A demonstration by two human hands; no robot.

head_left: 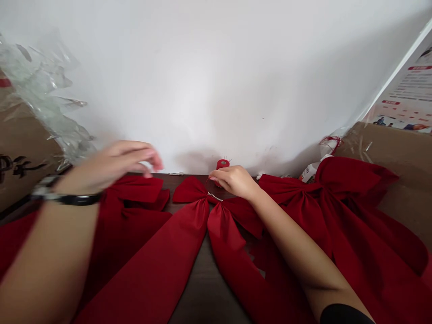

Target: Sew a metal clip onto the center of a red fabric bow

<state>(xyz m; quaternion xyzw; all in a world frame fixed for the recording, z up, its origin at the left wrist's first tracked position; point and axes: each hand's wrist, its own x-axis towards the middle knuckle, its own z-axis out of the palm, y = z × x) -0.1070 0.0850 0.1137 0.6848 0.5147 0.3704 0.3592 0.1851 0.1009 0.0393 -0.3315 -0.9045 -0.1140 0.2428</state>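
Observation:
A red fabric bow (191, 191) with long tails lies in the middle of the dark table, a metal hair clip (215, 196) at its centre. Just above that clip, my right hand (234, 180) has thumb and fingertips pinched together, and a thin red thread shows at the tips. A spool of red thread (223, 164) with needles sticking out stands behind this hand, which hides part of it. My left hand (130, 159), smeared by motion, is raised over the red bows on the left. Its fingers are bent and apart, and nothing shows in them.
More red bows lie in piles on the left (138, 191) and right (354, 193). Another metal clip (176, 174) rests by the white wall. Cardboard boxes flank both sides, with clear plastic wrap (56, 103) hanging at left and a printed sheet (405, 90) at right.

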